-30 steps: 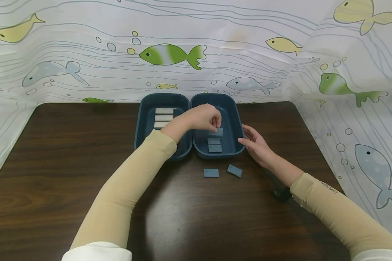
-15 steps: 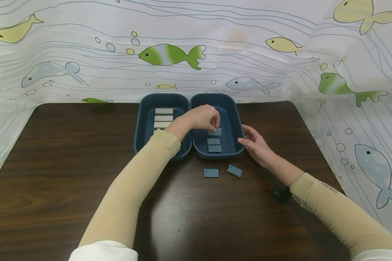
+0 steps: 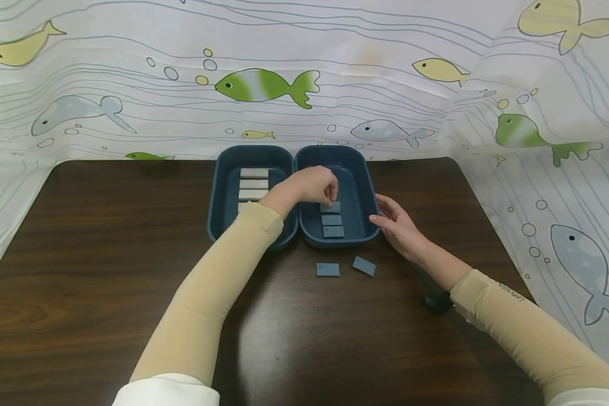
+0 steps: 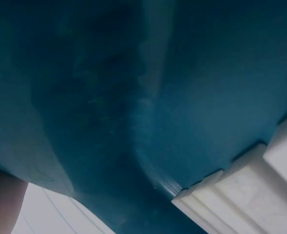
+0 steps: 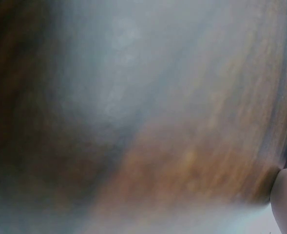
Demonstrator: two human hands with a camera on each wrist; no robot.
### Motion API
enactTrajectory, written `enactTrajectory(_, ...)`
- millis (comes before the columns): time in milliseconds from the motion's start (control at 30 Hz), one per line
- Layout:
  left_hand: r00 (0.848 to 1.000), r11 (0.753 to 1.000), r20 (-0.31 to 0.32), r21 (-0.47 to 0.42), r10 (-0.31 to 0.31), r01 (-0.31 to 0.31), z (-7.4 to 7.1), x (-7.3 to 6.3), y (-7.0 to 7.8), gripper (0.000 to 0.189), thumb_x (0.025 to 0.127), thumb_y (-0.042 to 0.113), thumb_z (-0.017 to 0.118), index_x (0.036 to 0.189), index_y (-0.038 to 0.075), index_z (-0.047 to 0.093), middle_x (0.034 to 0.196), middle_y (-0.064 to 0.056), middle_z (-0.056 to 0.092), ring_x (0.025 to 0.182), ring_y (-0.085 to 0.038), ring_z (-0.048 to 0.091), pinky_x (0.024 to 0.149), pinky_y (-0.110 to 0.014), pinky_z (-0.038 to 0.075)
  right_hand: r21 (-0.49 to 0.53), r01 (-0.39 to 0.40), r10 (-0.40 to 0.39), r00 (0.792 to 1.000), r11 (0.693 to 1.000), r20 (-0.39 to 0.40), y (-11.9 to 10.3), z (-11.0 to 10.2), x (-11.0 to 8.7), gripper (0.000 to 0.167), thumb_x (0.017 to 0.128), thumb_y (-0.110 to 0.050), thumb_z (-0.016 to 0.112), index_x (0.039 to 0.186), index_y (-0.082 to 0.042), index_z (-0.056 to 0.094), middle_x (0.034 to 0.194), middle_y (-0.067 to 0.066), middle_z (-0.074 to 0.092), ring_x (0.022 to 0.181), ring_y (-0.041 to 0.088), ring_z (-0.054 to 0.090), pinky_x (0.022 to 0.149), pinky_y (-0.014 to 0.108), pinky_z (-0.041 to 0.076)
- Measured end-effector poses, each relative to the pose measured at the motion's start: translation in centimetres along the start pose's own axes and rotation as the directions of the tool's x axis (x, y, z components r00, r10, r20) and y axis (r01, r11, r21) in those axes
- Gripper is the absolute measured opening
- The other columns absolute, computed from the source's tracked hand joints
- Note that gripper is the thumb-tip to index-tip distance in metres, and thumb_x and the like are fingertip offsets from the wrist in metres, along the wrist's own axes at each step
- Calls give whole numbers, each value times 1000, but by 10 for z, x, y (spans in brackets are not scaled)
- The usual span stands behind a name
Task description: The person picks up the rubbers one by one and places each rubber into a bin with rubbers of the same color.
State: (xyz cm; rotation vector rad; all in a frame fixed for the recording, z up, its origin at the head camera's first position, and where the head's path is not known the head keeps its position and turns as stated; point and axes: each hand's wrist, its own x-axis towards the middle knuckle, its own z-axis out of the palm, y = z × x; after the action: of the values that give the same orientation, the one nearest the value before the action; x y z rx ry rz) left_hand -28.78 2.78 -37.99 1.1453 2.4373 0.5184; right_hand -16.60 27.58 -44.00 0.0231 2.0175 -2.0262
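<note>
In the head view, my left hand [image 3: 314,185] reaches into the right blue tray [image 3: 355,169]. Its fingertips pinch a small blue rectangular block [image 3: 330,207] low over the tray floor. Just in front of it lie two similar blocks, a middle one [image 3: 331,220] and a front one [image 3: 333,232]. My right hand [image 3: 403,231] holds the same tray by its right wall, thumb over the rim and fingers outside. On the table before the tray rest two more, a straight blue block [image 3: 327,269] and a slanted blue block [image 3: 364,266].
A second blue tray [image 3: 223,169] adjoins on the left, with several white blocks [image 3: 254,184] in a column, partly hidden by my left arm. The left wrist view shows white blocks [image 4: 240,195] close up. A patterned sheet [image 3: 182,113] rises behind the brown table [image 3: 106,254].
My left hand has shifted slightly left and toward me, bringing the pinched block nearly in line with the two in front. The right hand has stayed put.
</note>
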Motion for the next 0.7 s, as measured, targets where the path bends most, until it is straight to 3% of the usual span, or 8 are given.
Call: enactTrajectory(700,999,999,-5,23,-34,34,4,-1,1,8,98,15,78,104,11,78,107,-6,77,100,-21,69,95,-38,58,-23,-14,14,1000,1000,3,-2,0,-1,65,109,-7,54,166,-3,21,168,17,28,147,17,38,106,11,45)
